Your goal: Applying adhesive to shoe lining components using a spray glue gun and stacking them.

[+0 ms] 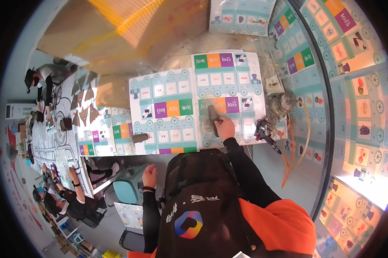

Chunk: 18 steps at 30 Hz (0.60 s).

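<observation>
My right hand (225, 127) is closed round a dark, long, flat tool (213, 119), whose far end is blurred. The tool lies over the right-hand printed sheet (228, 93), which has coloured title blocks, train wheels and small picture cards. Beside it on the table is a second printed sheet (161, 124) of the same kind. Away from the table, my left hand (150, 175) hangs low with loosely bent fingers and nothing visible in it. A short dark cylinder (140, 137) lies near the table's front edge, above that hand.
A spray gun (265, 132) sits at the table's right edge, by a metal pot (281, 103) and orange hoses (288, 150). Finished-looking printed panels (361, 112) stand at right. A teal stool (126, 190) is at lower left. Several people work at the left table (60, 142).
</observation>
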Each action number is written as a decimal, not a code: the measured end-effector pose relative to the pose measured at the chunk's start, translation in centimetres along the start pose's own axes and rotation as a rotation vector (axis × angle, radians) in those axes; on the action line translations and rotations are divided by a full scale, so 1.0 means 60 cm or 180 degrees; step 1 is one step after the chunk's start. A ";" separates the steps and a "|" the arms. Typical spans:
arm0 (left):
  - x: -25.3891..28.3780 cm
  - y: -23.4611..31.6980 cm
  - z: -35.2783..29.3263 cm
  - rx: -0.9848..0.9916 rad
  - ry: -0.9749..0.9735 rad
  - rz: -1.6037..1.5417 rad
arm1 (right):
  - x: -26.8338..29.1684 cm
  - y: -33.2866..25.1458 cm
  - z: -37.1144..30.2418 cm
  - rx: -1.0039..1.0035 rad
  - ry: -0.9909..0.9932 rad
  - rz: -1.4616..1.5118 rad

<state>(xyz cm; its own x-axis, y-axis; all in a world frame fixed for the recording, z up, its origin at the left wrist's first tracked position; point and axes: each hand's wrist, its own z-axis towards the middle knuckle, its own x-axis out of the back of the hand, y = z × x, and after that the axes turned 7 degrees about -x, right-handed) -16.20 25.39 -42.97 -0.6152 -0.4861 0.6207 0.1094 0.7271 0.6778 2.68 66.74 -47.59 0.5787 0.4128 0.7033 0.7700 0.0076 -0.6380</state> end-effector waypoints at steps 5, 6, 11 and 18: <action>0.037 -0.034 -0.006 -0.0091 0.0006 0.0333 | -0.035 0.007 0.015 -0.0077 0.0139 -0.0176; 0.041 -0.047 -0.005 -0.0101 -0.0010 0.0323 | -0.042 0.011 0.018 -0.0094 0.0125 -0.0197; 0.054 -0.140 0.005 0.0160 -0.0177 -0.0062 | -0.058 0.007 0.040 -0.0224 0.0239 -0.0481; 0.091 -0.163 0.018 0.0348 -0.0339 -0.0264 | -0.024 0.009 0.076 -0.0665 -0.0440 -0.0614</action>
<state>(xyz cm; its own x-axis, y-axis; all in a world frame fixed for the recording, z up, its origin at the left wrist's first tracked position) -21.47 16.13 -46.64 -0.6984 -0.4967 0.5153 -0.0272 0.7379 0.6743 1.06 70.33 -50.39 0.3857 0.5418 0.7467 0.9088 -0.0836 -0.4088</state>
